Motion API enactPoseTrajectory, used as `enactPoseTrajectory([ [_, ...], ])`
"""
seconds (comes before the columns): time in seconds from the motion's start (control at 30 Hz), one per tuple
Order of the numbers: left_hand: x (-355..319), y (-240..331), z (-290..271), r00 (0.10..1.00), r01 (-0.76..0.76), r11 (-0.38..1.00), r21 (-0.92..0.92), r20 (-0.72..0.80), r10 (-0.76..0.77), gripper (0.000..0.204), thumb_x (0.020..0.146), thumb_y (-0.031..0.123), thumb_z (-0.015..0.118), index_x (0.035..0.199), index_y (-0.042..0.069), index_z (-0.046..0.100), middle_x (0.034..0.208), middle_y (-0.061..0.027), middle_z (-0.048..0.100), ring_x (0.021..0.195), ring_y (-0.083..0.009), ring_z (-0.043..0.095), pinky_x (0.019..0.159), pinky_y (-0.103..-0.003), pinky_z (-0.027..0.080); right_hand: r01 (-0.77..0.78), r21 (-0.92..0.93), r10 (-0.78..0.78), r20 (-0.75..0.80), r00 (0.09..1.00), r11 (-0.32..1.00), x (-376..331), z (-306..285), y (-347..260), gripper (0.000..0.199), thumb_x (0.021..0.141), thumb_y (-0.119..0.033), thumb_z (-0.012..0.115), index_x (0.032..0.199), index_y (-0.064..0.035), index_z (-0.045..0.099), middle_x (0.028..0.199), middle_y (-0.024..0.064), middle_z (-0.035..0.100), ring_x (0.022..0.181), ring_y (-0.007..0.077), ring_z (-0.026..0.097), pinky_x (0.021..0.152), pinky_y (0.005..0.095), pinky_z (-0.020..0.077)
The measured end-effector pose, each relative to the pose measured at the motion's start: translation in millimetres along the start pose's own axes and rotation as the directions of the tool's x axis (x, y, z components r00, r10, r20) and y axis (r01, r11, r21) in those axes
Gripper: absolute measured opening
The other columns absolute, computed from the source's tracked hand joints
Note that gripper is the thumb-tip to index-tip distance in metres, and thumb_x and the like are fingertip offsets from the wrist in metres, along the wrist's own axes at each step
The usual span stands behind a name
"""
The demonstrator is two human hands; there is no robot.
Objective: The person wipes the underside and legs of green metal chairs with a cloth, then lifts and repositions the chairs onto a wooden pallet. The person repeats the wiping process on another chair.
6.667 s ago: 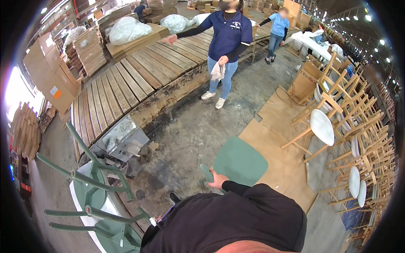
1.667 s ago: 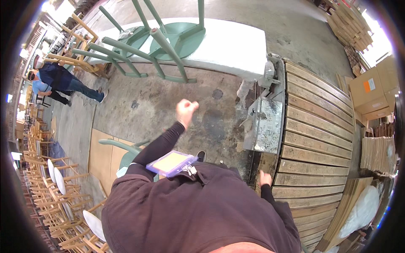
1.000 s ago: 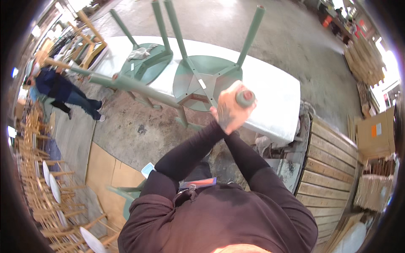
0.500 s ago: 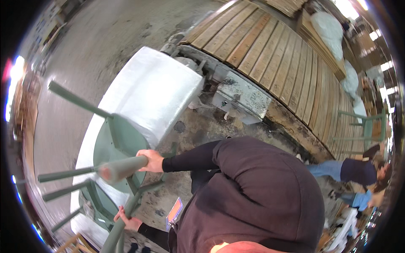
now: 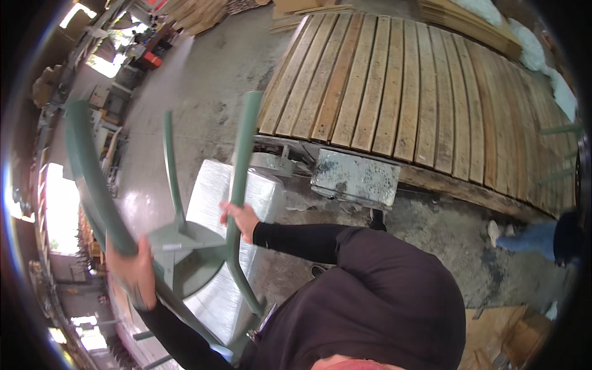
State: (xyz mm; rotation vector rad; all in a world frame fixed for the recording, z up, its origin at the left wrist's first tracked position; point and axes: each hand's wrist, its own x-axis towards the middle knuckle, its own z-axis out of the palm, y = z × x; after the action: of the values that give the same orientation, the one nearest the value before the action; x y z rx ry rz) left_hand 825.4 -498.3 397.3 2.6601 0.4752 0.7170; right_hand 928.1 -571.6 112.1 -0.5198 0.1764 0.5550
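A green chair [image 5: 203, 268] is held tilted in front of me, with its round seat and several thick legs showing. My left hand [image 5: 132, 268] is closed around a thick leg on the chair's left side. Around the upright leg on the right side, my right hand [image 5: 242, 221] is wrapped. Under and beyond the chair lies a long white stack wrapped in plastic film [image 5: 262, 188]. Parts of another green chair's legs [image 5: 157, 362] show at the lower left, mostly hidden by my left arm and the held chair.
A large slatted wooden platform [image 5: 394, 80] spans the far right, with a stained metal box [image 5: 357, 179] at its near edge. Flat cardboard [image 5: 475, 24] is stacked on its far side. A person in jeans [image 5: 533, 243] stands at the right. Shelving [image 5: 111, 105] lines the left.
The held chair has been raised and turned so its legs point more upward and away. My left hand has shifted up and left to another part of it. The view has swung round.
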Motion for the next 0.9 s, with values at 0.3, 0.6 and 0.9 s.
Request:
enactPoseTrajectory([
  [0.3, 118.3, 369.1, 283.1, 0.493, -0.859, 0.463, 0.217, 0.592, 0.638, 0.023, 0.081, 0.013, 0.063, 0.095, -0.004, 0.069, 0.09, -0.0211, 0.075, 0.084, -0.0332, 0.076, 0.071, -0.044, 0.061, -0.109, 0.556, 0.118, 0.02, 0.993, 0.824, 55.5, -112.6, -195.5, 0.039, 0.092, -0.043, 0.064, 0.078, -0.0071, 0.059, 0.07, 0.0138, 0.064, 0.076, 0.0326, 0.067, 0.08, 0.0475, 0.0559],
  [0.6, 70.5, 500.0, 513.6, 0.545, -0.752, 0.641, 0.157, 0.695, 0.469, 0.029, 0.099, 0.022, 0.06, 0.121, 0.011, 0.076, 0.118, -0.009, 0.076, 0.105, -0.0325, 0.074, 0.079, -0.059, 0.059, 0.029, 0.732, 0.095, -0.128, 0.987, 0.681, 99.9, -201.5, -269.3, 0.042, 0.089, -0.051, 0.065, 0.083, -0.0092, 0.061, 0.078, 0.0105, 0.066, 0.081, 0.0319, 0.067, 0.083, 0.0482, 0.0554],
  [0.9, 56.5, 558.1, 603.6, 0.418, -0.907, 0.311, 0.284, 0.696, 0.584, 0.029, 0.097, 0.019, 0.063, 0.117, 0.0, 0.071, 0.102, -0.0147, 0.078, 0.088, -0.0316, 0.077, 0.067, -0.055, 0.061, 0.296, 0.687, -0.055, -0.349, 0.935, 0.663, 118.3, -285.0, -321.9, 0.041, 0.086, -0.053, 0.068, 0.083, -0.0139, 0.057, 0.08, 0.0064, 0.064, 0.078, 0.028, 0.065, 0.081, 0.048, 0.0547],
])
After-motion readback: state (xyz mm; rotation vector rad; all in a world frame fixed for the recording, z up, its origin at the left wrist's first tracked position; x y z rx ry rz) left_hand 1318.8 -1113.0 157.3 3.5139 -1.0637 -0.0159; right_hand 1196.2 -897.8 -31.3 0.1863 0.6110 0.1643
